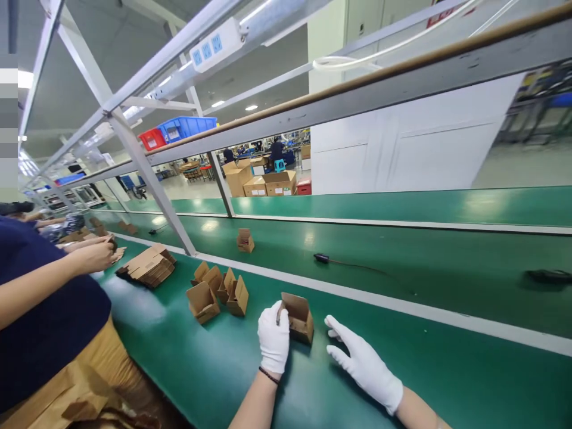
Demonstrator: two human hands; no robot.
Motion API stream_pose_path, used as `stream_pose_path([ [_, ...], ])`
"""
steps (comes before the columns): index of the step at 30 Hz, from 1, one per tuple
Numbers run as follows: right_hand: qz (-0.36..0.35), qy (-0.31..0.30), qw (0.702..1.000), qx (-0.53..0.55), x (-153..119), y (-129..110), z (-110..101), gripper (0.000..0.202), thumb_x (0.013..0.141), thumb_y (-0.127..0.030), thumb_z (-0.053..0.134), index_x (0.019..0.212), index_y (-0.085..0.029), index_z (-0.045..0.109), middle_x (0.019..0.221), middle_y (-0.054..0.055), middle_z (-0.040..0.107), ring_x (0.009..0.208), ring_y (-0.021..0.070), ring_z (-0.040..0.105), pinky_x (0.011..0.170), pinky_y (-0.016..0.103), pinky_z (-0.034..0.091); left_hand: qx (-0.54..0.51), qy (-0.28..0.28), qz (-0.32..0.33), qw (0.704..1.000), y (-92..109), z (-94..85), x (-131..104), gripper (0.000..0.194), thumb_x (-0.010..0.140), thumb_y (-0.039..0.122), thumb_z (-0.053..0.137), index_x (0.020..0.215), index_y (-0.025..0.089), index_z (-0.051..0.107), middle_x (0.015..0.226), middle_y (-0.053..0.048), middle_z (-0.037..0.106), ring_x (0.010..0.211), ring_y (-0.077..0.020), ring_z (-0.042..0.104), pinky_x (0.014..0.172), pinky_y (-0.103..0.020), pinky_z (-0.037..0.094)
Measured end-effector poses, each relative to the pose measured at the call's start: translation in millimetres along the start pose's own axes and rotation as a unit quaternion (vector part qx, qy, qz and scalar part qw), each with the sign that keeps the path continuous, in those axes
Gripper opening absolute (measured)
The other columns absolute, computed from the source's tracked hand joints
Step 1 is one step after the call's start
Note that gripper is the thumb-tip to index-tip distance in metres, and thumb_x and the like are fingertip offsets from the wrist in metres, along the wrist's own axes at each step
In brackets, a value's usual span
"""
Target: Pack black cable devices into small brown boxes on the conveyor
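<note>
In a white glove, my left hand (273,338) grips the left wall of a small open cardboard box (300,317) on the green bench. The box's back flap stands up. My right hand (360,360), also gloved in white, is apart from the box on its right side, fingers stretched and nothing in them. Left of my left hand stands a group of several open cardboard boxes (203,302). Farther left lies a stack of flat folded cardboard (149,265).
One small box (245,240) sits on the green belt (277,247) behind the pale rail. A black plug-like piece with a thin cord (321,258) and another dark item (549,276) lie there too. A co-worker (40,310) works at the left. A metal post (149,179) rises from the rail.
</note>
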State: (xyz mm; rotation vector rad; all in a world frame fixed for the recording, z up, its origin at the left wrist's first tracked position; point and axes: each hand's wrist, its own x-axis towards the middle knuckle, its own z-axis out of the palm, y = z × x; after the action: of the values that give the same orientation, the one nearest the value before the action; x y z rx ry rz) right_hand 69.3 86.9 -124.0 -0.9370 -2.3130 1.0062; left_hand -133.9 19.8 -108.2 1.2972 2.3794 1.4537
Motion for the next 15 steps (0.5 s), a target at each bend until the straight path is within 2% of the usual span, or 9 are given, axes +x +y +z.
stream_pose_path([
  [3,-0.002,0.016,1.0,0.003,0.1,2.7,0.0,0.061,0.086,-0.042,0.044,0.141,-0.019,0.037,0.129,0.011,0.055,0.111,0.0244,0.056,0.1,0.044,0.044,-0.007,0.026,-0.01,1.0,-3.9,-3.0,6.4,0.036,0.086,0.037,0.044,0.112,0.017,0.061,0.091,-0.009,0.062,0.086,-0.0217,0.059,0.084,-0.039,0.049],
  [5,-0.012,0.036,0.999,0.006,-1.2,-0.9,-4.0,0.059,0.086,-0.04,0.044,0.141,-0.019,0.036,0.13,0.011,0.055,0.11,0.0232,0.057,0.099,0.042,0.045,-0.005,0.087,-0.005,0.996,-5.2,-6.2,4.6,0.047,0.085,0.04,0.047,0.125,0.014,0.051,0.093,-0.009,0.058,0.085,-0.0215,0.057,0.085,-0.041,0.048],
  [8,-0.03,0.089,0.996,-0.009,-0.6,-9.6,-22.3,0.058,0.087,-0.038,0.046,0.141,-0.018,0.036,0.129,0.012,0.055,0.11,0.0225,0.057,0.098,0.042,0.045,-0.01,0.208,0.042,0.977,-4.7,-6.2,-10.0,0.068,0.083,0.041,0.053,0.14,0.011,0.029,0.116,-0.016,0.048,0.102,-0.0251,0.054,0.094,-0.045,0.043],
  [9,-0.03,0.114,0.993,-0.024,1.6,-10.9,-32.6,0.058,0.087,-0.038,0.046,0.141,-0.018,0.036,0.127,0.011,0.056,0.111,0.0227,0.056,0.098,0.042,0.045,-0.012,0.215,0.075,0.974,-3.0,-4.3,-17.8,0.07,0.082,0.039,0.054,0.14,0.011,0.027,0.122,-0.018,0.044,0.108,-0.027,0.051,0.097,-0.046,0.041],
  [10,-0.026,0.139,0.989,-0.044,4.6,-10.4,-45.1,0.058,0.088,-0.037,0.046,0.141,-0.018,0.036,0.125,0.011,0.057,0.113,0.0229,0.055,0.099,0.042,0.044,-0.012,0.19,0.12,0.974,0.2,-1.7,-26.8,0.067,0.082,0.037,0.054,0.138,0.012,0.029,0.125,-0.019,0.042,0.112,-0.0286,0.049,0.099,-0.047,0.04],
  [11,-0.019,0.155,0.985,-0.072,8.3,-7.9,-59.8,0.057,0.089,-0.037,0.046,0.141,-0.017,0.036,0.126,0.011,0.057,0.115,0.0231,0.054,0.101,0.042,0.043,-0.009,0.128,0.176,0.976,5.0,1.3,-36.6,0.06,0.082,0.035,0.054,0.135,0.014,0.035,0.126,-0.018,0.044,0.114,-0.0293,0.049,0.1,-0.047,0.039],
  [12,-0.005,0.163,0.981,-0.109,12.3,-3.3,-76.3,0.056,0.088,-0.036,0.048,0.14,-0.017,0.038,0.128,0.011,0.056,0.118,0.0233,0.052,0.103,0.041,0.041,-0.001,0.033,0.241,0.97,11.2,4.6,-46.9,0.052,0.082,0.033,0.053,0.131,0.018,0.041,0.124,-0.016,0.048,0.115,-0.0293,0.049,0.101,-0.046,0.038],
  [13,0.017,0.163,0.975,-0.147,16.0,3.1,-94.4,0.054,0.087,-0.034,0.052,0.138,-0.019,0.041,0.13,0.01,0.054,0.12,0.0233,0.05,0.105,0.04,0.038,0.008,-0.082,0.307,0.948,18.5,7.9,-56.9,0.046,0.082,0.031,0.053,0.127,0.022,0.047,0.123,-0.013,0.053,0.116,-0.0292,0.049,0.102,-0.046,0.038],
  [15,0.07,0.163,0.962,-0.209,22.0,18.8,-133.9,0.048,0.084,-0.029,0.058,0.131,-0.021,0.05,0.134,0.008,0.052,0.122,0.0242,0.047,0.107,0.039,0.035,0.025,-0.285,0.399,0.871,33.8,15.0,-73.6,0.041,0.081,0.03,0.055,0.122,0.029,0.052,0.125,-0.008,0.056,0.119,-0.0293,0.049,0.104,-0.047,0.035],
])
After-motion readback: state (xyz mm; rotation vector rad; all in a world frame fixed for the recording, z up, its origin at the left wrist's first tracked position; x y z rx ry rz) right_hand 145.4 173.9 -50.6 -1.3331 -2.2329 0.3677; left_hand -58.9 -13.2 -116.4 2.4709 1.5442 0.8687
